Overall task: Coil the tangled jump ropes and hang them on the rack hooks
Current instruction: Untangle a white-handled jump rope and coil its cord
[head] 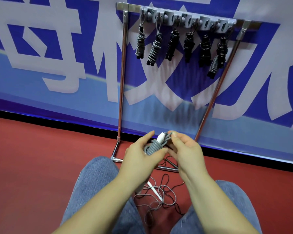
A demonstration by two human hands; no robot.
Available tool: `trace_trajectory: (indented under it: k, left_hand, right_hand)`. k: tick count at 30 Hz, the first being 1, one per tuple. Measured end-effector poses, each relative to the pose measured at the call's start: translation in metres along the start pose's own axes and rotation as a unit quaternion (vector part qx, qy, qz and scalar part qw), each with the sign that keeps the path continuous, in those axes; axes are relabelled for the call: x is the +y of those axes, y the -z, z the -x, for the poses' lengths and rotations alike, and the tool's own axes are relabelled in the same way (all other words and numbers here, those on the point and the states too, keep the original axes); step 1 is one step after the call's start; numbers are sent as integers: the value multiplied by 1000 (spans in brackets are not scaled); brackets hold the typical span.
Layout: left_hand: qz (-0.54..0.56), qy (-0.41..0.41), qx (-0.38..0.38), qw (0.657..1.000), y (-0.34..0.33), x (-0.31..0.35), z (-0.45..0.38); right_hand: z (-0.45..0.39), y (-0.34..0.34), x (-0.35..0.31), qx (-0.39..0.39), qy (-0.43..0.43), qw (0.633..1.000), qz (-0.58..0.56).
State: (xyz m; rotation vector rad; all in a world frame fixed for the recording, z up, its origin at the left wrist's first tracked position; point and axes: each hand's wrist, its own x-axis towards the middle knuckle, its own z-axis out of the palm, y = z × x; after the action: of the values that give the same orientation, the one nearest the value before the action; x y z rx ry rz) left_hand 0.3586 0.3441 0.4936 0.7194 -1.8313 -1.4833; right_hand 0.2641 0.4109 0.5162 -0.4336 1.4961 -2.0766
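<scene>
Your left hand point(140, 155) reaches in from the lower left, its fingers point(146, 137) and thumb wrapped around the coiled grey jump rope point(153, 146) with its white handle point(161, 138), held above your knees in front of the rack point(122, 81). Your right hand point(187, 149) meets it, fingers pinching the rope's top loops. 6 coiled ropes point(183, 46) hang on the hooks point(188, 18); tangled ropes point(157, 198) lie on the floor point(32, 157) between your knees

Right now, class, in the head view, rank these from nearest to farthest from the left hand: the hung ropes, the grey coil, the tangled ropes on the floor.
1. Grey coil: gripped in the left hand.
2. Tangled ropes: on the floor, between the knees.
3. Hung ropes: on the rack, high up ahead.
</scene>
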Motion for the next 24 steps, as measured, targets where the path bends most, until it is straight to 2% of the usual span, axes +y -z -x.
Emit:
trace_trajectory:
  k: [9, 13, 19, 21, 24]
  left_hand:
    - [21, 20, -43, 999, -6, 20, -10]
    - [72, 7, -92, 993, -3, 30, -12]
    - [116, -43, -102, 987, 1, 43, -2]
    - [113, -56, -103, 987, 6, 42, 0]
    - [92, -69, -124, 986, 11, 39, -1]
  right_hand:
    - [-21, 11, -33, 5, 9, 1000, 17]
    - [-27, 9, -46, -9, 8, 1000, -10]
    - [-30, 6, -67, -43, -10, 999, -27]
    - [-27, 7, -70, -61, 1, 998, -6]
    - [-19, 6, -79, -91, 54, 991, 84]
